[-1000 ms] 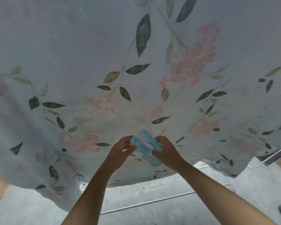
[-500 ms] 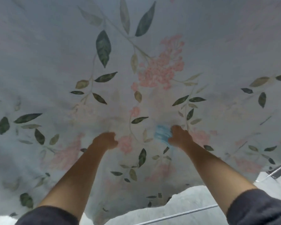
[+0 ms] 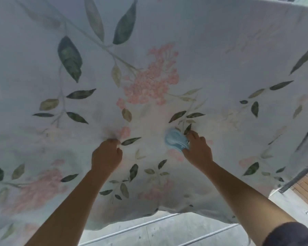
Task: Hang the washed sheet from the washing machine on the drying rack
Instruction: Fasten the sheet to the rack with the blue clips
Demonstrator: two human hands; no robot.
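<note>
Left hand (image 3: 106,157) pinches sheet (image 3: 220,59) (fingertips hidden) — right hand (image 3: 198,150) grips blurred clip (image 3: 174,140).

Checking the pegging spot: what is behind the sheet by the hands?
Nothing shows there: the sheet covers whatever lies behind. The left hand pinches the fabric; the right hand holds a blue peg against it. Thin rods show below the hem.

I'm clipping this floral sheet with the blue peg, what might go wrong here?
What lies behind the sheet is hidden, so the blue peg in the right hand may bite only cloth and hold nothing. The left hand pinches just a small fold; if that slips, the sheet could sag toward the concrete floor.
</note>
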